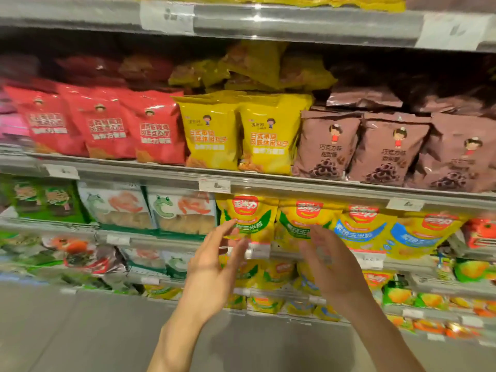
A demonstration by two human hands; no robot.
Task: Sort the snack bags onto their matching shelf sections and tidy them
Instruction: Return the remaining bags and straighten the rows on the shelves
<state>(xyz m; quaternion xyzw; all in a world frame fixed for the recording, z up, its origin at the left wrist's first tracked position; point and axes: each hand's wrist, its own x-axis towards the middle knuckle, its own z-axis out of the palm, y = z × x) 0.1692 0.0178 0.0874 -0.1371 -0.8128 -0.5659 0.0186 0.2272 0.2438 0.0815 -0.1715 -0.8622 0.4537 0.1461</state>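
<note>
I see my left hand and right hand raised with loose, spread fingers, holding nothing, in front of the yellow corn-snack bags on the third shelf (blurred). Above stand red bags, yellow bags and brown bags.

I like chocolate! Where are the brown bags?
The brown bags stand on the right of the middle shelf, beside the yellow bags.
</note>
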